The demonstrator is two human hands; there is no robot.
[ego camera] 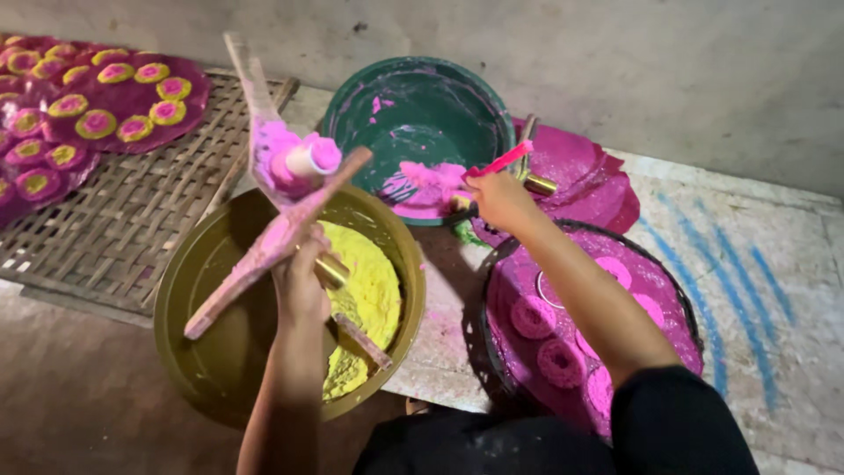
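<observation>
My left hand point(301, 280) grips a pink-stained wooden cross tool point(272, 242) with a small white and pink mould point(308, 160) on it, held over an olive bowl point(189, 352) of yellow dough point(365, 290). A brass cylinder point(331, 270) sticks out beside that hand. My right hand point(499, 199) holds a thin pink stick point(501, 161) at the rim of a green bowl point(413, 97) that contains pink dough point(431, 180). Below my right forearm lies a round tray point(677, 303) with pink rings point(561, 361).
A woven bamboo mat point(132, 220) lies at the left, bearing purple sheets with several yellow-and-pink rings point(97, 123). A crumpled magenta sheet point(589, 185) with a brass tube point(540, 186) sits behind the tray. A grey wall runs along the back. Blue streaks point(730, 281) mark the floor at right.
</observation>
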